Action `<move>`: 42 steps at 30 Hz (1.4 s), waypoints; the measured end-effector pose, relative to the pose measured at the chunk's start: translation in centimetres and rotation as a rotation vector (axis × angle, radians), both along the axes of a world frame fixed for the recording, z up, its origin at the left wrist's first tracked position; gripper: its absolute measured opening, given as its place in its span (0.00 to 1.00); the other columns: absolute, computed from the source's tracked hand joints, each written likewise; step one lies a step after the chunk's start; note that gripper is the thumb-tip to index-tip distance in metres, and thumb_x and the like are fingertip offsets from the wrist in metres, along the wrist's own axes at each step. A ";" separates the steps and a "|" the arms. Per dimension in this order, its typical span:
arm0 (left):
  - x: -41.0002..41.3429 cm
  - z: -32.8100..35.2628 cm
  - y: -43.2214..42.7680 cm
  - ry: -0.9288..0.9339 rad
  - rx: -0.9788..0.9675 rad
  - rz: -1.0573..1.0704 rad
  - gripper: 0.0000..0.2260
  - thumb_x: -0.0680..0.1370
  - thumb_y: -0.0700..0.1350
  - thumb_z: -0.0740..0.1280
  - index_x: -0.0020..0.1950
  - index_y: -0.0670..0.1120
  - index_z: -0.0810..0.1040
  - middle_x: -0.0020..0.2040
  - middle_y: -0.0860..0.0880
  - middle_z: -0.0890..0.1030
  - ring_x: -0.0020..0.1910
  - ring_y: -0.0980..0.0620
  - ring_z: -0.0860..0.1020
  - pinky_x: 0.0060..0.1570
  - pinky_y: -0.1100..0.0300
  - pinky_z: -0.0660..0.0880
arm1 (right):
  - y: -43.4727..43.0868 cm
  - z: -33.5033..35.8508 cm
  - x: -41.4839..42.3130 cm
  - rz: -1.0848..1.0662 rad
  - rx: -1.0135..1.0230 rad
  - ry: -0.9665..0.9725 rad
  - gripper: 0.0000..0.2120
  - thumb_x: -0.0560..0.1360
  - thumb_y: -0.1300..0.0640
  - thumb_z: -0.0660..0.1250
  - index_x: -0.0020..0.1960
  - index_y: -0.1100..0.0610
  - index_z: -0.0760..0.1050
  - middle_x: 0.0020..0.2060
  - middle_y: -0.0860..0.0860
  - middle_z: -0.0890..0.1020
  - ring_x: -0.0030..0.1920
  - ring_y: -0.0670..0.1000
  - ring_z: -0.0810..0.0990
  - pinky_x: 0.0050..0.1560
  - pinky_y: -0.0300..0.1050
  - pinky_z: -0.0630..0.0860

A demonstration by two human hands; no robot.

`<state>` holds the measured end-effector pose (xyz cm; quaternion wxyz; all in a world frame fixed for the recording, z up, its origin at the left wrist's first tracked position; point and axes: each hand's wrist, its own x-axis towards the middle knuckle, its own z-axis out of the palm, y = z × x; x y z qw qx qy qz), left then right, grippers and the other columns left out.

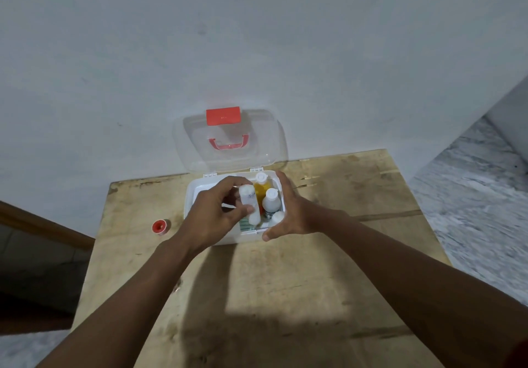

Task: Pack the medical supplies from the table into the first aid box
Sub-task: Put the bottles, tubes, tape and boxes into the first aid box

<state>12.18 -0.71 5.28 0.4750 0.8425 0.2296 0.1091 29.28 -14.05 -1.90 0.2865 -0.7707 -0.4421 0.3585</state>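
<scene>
My left hand [217, 213] pinches a white roll [249, 203] over the first aid box [192, 196]; my right hand [285, 210], open, braces the box's right wall. Bottles crowd inside, so the roll may jam. Red tape [160, 227] waits left of the box.

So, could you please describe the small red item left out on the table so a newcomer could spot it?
Start at the white first aid box with its clear lid open against the wall. Left of it, alone on the wooden table, lies a small round red-capped roll, the only supply outside the box.
</scene>
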 end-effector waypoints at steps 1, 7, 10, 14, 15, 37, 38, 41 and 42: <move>0.0 -0.2 -0.1 0.009 0.029 -0.032 0.16 0.73 0.40 0.76 0.57 0.54 0.77 0.46 0.53 0.83 0.44 0.58 0.81 0.48 0.69 0.77 | 0.0 -0.1 0.0 -0.008 0.007 -0.001 0.69 0.52 0.33 0.81 0.76 0.40 0.36 0.76 0.45 0.54 0.75 0.53 0.61 0.71 0.58 0.69; 1.1 -1.8 -0.3 0.086 0.190 -0.211 0.14 0.72 0.41 0.75 0.52 0.54 0.75 0.47 0.53 0.82 0.44 0.53 0.81 0.48 0.56 0.80 | -0.2 -0.1 0.2 0.042 0.019 0.035 0.66 0.59 0.44 0.83 0.75 0.41 0.34 0.75 0.43 0.56 0.73 0.50 0.62 0.72 0.50 0.67; 1.9 -2.3 -0.5 0.124 0.245 -0.278 0.11 0.72 0.43 0.75 0.50 0.51 0.76 0.42 0.56 0.80 0.41 0.53 0.80 0.44 0.57 0.79 | -0.1 0.0 0.2 0.042 0.029 0.061 0.66 0.59 0.49 0.84 0.75 0.40 0.35 0.73 0.42 0.56 0.72 0.48 0.64 0.70 0.47 0.69; 3.0 -2.9 -0.5 0.183 0.325 -0.364 0.08 0.75 0.43 0.73 0.53 0.48 0.79 0.41 0.55 0.79 0.38 0.55 0.77 0.41 0.65 0.72 | 0.0 -0.1 0.2 0.045 0.040 0.054 0.68 0.56 0.44 0.83 0.75 0.41 0.34 0.74 0.44 0.54 0.72 0.49 0.63 0.70 0.52 0.71; 3.2 -3.0 -0.5 0.207 0.334 -0.383 0.08 0.75 0.42 0.72 0.54 0.48 0.80 0.42 0.54 0.81 0.39 0.53 0.78 0.42 0.63 0.74 | 0.0 -0.2 0.2 0.046 0.039 0.054 0.68 0.55 0.43 0.83 0.75 0.40 0.34 0.74 0.44 0.55 0.72 0.49 0.64 0.70 0.52 0.71; 2.4 -2.2 -2.0 0.357 0.392 -0.224 0.11 0.77 0.39 0.64 0.53 0.48 0.85 0.46 0.47 0.85 0.45 0.45 0.80 0.45 0.55 0.75 | -0.1 -1.3 0.5 -0.016 -0.010 0.044 0.75 0.47 0.31 0.81 0.77 0.42 0.34 0.76 0.47 0.55 0.75 0.50 0.62 0.70 0.57 0.69; 2.1 -2.1 -2.3 0.327 0.403 -0.197 0.11 0.76 0.38 0.64 0.50 0.47 0.84 0.44 0.48 0.85 0.44 0.44 0.80 0.44 0.53 0.76 | -0.1 -0.9 0.4 -0.009 -0.006 0.050 0.74 0.48 0.33 0.82 0.77 0.42 0.34 0.75 0.47 0.56 0.74 0.51 0.63 0.70 0.57 0.70; 1.1 -2.3 -3.3 0.147 0.461 -0.035 0.09 0.75 0.36 0.65 0.48 0.44 0.84 0.44 0.47 0.84 0.44 0.44 0.80 0.43 0.52 0.77 | -0.1 0.0 0.3 0.026 0.009 0.077 0.70 0.52 0.38 0.82 0.76 0.44 0.35 0.73 0.46 0.58 0.73 0.51 0.64 0.69 0.56 0.70; 0.6 -2.4 -3.6 0.072 0.471 0.054 0.10 0.75 0.35 0.65 0.50 0.44 0.84 0.46 0.47 0.84 0.45 0.45 0.81 0.44 0.52 0.78 | 0.0 0.2 0.3 0.039 0.012 0.080 0.71 0.52 0.36 0.82 0.76 0.44 0.35 0.74 0.46 0.57 0.74 0.51 0.63 0.70 0.56 0.70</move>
